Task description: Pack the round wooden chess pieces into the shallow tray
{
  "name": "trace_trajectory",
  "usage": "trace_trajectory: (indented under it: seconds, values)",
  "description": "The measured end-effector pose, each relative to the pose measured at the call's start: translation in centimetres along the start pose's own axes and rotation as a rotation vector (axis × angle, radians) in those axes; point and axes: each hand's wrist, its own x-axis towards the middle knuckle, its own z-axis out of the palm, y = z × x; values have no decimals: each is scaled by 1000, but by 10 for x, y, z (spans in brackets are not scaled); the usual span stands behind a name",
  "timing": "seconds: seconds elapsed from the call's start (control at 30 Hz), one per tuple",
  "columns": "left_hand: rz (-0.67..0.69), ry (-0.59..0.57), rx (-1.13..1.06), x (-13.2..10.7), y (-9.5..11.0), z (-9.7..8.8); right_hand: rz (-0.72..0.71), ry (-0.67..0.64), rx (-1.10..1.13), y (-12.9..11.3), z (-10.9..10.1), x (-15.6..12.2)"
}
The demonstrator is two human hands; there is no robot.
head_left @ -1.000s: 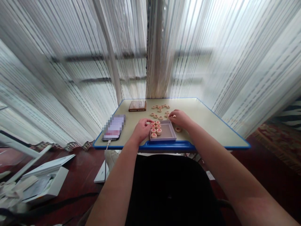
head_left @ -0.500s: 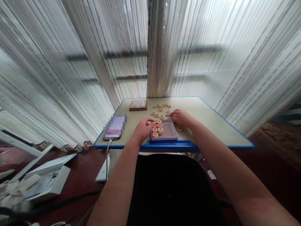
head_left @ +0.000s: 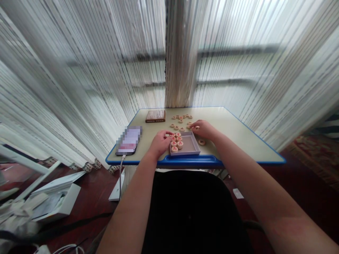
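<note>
A shallow, pale open box stands at the table's front edge. Along its left side, several round Chinese chess pieces with red characters lie in two columns; its right part shows bare bottom. My left hand is at the box's left wall, bent fingers reaching over the rim onto the far-left pieces. Just beyond the box's far right corner, my right hand reaches over loose pieces, its fingers apart and touching or nearly touching a chess piece. Another piece lies right of the box.
More loose chess pieces are scattered on the table behind the box. At the back left lies a brown-edged box. A phone with a charging cable rests at the left edge. Sheer curtains hang behind.
The camera view has shifted slightly. Both hands stay in nearly the same places, and the pieces in the box look unchanged.
</note>
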Motion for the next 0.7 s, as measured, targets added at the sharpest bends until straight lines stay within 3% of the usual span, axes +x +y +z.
trace_trajectory:
  seconds: [0.4,0.7]
  values:
    - [-5,7,-14,1,-3,0,55,-12,48,-7,-5,-2]
    - [-1,1,-19,1,-5,0,61,180,235,-12,-14,-8]
